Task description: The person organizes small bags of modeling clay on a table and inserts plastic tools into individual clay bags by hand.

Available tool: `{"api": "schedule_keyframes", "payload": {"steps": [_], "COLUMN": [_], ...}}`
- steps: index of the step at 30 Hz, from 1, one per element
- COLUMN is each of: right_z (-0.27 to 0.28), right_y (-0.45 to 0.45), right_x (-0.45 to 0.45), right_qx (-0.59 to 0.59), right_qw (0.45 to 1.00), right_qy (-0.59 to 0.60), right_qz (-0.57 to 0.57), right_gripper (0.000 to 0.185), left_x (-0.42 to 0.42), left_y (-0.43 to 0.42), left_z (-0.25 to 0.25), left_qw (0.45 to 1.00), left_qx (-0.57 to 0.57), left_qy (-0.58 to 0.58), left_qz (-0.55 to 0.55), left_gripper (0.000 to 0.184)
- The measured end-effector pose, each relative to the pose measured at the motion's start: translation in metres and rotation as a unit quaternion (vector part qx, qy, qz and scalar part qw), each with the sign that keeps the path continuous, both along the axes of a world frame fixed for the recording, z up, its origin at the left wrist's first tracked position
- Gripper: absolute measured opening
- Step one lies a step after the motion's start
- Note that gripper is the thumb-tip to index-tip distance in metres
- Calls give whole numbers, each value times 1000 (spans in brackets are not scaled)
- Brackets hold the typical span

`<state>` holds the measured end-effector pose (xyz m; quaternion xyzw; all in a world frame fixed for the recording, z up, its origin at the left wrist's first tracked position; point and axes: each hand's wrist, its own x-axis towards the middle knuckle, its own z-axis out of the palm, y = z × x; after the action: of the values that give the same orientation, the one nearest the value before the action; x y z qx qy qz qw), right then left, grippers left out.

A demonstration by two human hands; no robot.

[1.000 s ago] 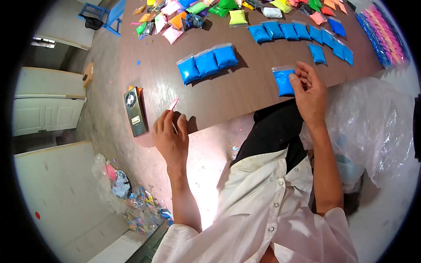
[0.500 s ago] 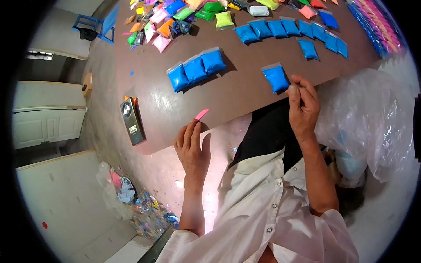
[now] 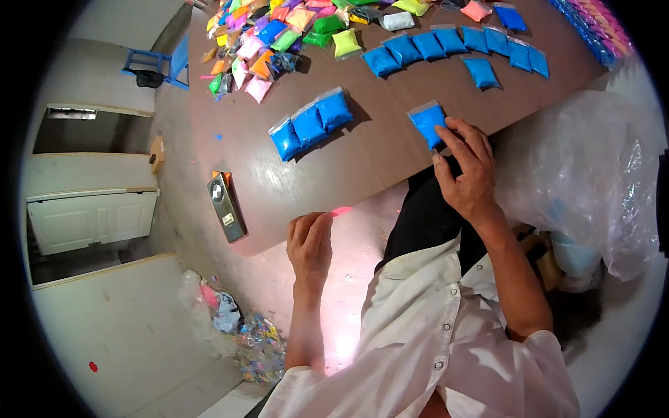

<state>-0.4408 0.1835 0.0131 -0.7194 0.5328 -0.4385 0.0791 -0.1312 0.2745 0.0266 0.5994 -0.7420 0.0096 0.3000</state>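
Note:
My left hand (image 3: 309,242) is at the table's front edge, fingers curled around a thin pink plastic knife (image 3: 341,211) whose tip points right; the rest is hidden by the fingers. My right hand (image 3: 470,171) has thumb and fingers apart. Its index finger touches a blue clay packet (image 3: 426,122) lying near the front edge, while the thumb is just off the packet's lower corner. Three blue packets (image 3: 309,124) lie overlapped to the left. Farther back, a curved row of several blue packets (image 3: 428,45) lies with one single blue packet (image 3: 481,72) in front.
A heap of colourful packets (image 3: 286,38) covers the back left of the table (image 3: 376,143). A phone (image 3: 226,209) lies at the left corner. Clear plastic bags (image 3: 564,174) stand at my right. A blue chair (image 3: 174,64) and scattered wrappers (image 3: 259,348) are on the floor.
My left hand has drawn the pink knife from the tabletop back to the table's edge. My right hand has moved left and opened, its index finger now touching the blue packet. The view has shifted slightly.

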Motion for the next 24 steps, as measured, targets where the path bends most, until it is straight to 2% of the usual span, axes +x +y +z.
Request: {"api": "schedule_keyframes", "payload": {"steps": [4, 10, 12, 17, 20, 22, 24], "right_z": [2, 1, 0, 1, 0, 0, 0], "right_y": [2, 2, 1, 1, 1, 2, 1], "right_x": [0, 2, 2, 1, 1, 1, 2], "right_qx": [18, 20, 17, 8, 6, 7, 5], "right_qw": [1000, 1000, 1000, 1000, 1000, 1000, 1000], "right_qy": [14, 4, 6, 11, 16, 14, 12], "right_qz": [-2, -2, -4, -4, -5, -6, -5], "right_gripper": [45, 41, 41, 41, 42, 43, 43], "left_x": [4, -9, -24, -60, -66, -64, -59], "left_y": [-7, -27, -42, -78, -81, -74, -61], "left_z": [9, 20, 19, 19, 17, 25, 36], "left_qw": [999, 999, 995, 993, 992, 986, 976], "left_qx": [-3, 35, 71, 62, 75, 112, 152], "left_qy": [-6, -5, 66, 97, 93, 46, 44], "left_qz": [-36, -33, 13, 7, -29, -114, -148], "left_gripper": [20, 12, 9, 9, 8, 8, 8]}}
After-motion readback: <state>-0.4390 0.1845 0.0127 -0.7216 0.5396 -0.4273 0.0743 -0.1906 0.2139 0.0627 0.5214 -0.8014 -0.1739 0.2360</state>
